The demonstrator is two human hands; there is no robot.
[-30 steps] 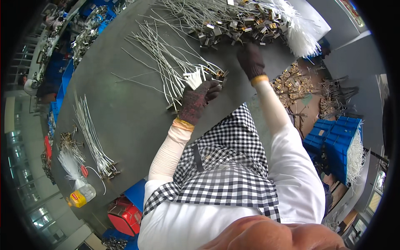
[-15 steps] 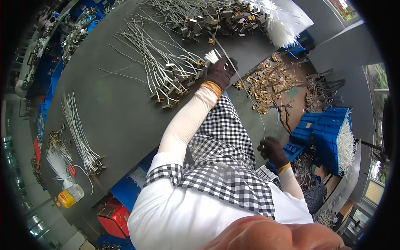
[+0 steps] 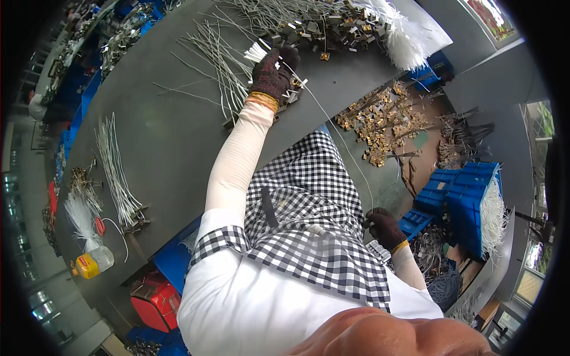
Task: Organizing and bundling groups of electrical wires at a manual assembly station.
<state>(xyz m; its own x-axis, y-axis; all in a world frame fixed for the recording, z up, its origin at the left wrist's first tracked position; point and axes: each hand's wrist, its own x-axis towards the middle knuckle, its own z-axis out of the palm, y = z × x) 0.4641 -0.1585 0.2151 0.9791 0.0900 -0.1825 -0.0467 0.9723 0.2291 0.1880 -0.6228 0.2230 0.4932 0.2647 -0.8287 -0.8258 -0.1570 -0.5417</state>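
Note:
My left hand, in a dark glove, is over the table with its fingers closed round a bundle of short white tubes. A long thin white wire runs from beside its fingers down to my right hand. The right hand, also gloved, is low at the right, its fingers pinched on the wire's lower end. Under and beside the left hand lies a group of white wires with small metal end pieces, partly hidden by the hand.
A larger heap of wires with metal ends lies at the far edge, beside clear white strands. Brass-coloured pieces cover a surface at the right, near blue crates. More wires and a bottle are at the left.
My left hand has moved left and farther away with the white tubes, now covering part of the wire group. The right hand has dropped slightly, still pinching the wire.

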